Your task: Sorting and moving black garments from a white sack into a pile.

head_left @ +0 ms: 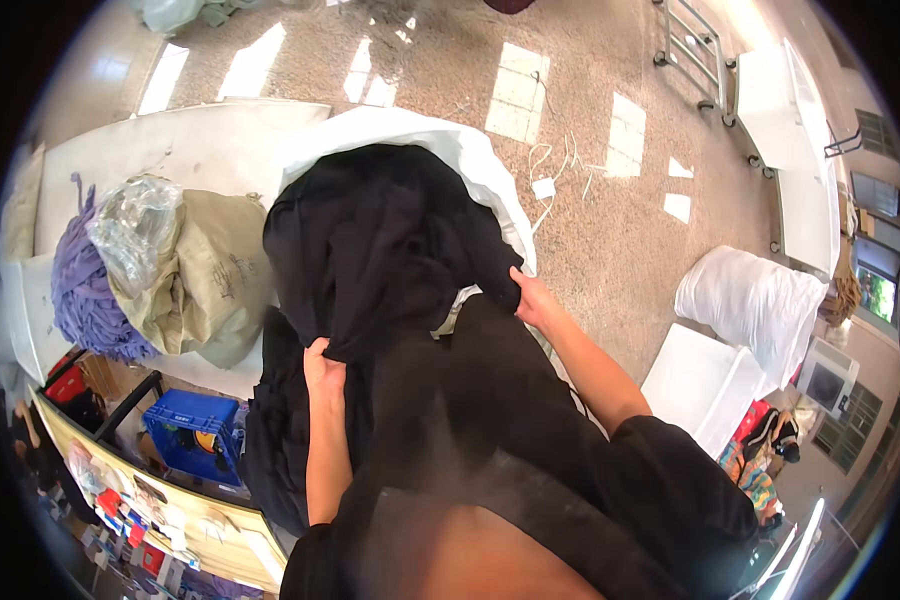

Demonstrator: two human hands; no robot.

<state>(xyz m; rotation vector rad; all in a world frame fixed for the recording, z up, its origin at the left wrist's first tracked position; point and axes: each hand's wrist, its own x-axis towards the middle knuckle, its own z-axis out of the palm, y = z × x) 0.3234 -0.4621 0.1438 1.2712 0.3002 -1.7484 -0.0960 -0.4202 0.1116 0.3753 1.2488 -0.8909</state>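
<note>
A large piece of black cloth (380, 235) is spread out between my two hands, over a white sack or sheet (450, 135) whose edge shows behind it. My left hand (323, 370) grips the cloth at its near left corner, fingers closed on it. At the right edge my right hand (533, 297) pinches the same cloth, thumb and fingers together. More black fabric (275, 430) hangs in folds to the left of my left forearm. Whether it is the same piece I cannot tell.
To the left lie a tan woven sack (205, 280), clear plastic (140, 225) and a purple fabric bundle (85, 285). A blue crate (192, 430) stands near a wooden table (210, 530). White bundle (745, 305), white box (700, 385) and wheeled rack (695, 50) are rightward; thin white strings (560, 160) litter the floor.
</note>
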